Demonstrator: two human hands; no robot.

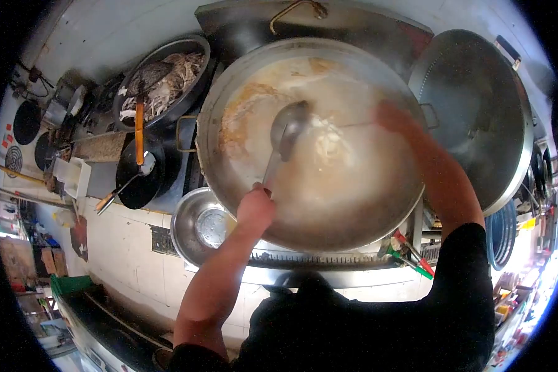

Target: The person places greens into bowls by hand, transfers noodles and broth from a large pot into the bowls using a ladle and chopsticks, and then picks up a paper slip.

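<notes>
My left hand (256, 209) is closed around the handle of a metal ladle (289, 119), over the near left side of a very large steaming pot (305, 240). The ladle's bowl hangs over the cloudy broth. My right hand (392, 118), smeared by motion, is over the right side of the pot. From it a thin stick (356, 126) points left toward the middle; its exact kind is blurred. Pale, soft-looking food (330, 141) shows in the broth between ladle and stick. Orange-brown foam (237, 121) gathers along the pot's left inner side.
A large lid (471, 111) leans right of the pot. To the left are a basin (206, 53) of shredded greyish food with an orange-handled strainer (139, 130), and a black pan (133, 192). A steel bowl (183, 217) sits near left; a faucet (301, 7) hangs behind.
</notes>
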